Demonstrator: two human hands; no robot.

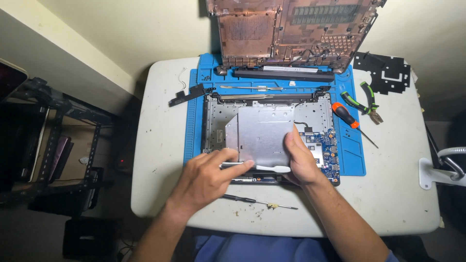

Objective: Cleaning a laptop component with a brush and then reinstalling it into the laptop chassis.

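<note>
Head view: hands [252,170] (overlapping) hiding laptop chassis [218,116].

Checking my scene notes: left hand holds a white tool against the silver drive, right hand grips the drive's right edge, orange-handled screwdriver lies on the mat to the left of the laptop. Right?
One thing is off. The orange-handled screwdriver lies on the blue mat to the right of the laptop, not the left; the head view shows it. The rest holds: left hand holds the white tool against the silver drive, right hand grips its right edge.

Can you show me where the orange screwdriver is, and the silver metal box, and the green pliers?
orange screwdriver [345,114]: head view, on its orange handle.
silver metal box [264,128]: head view, middle of its flat top.
green pliers [365,99]: head view, on the green handles.
</note>
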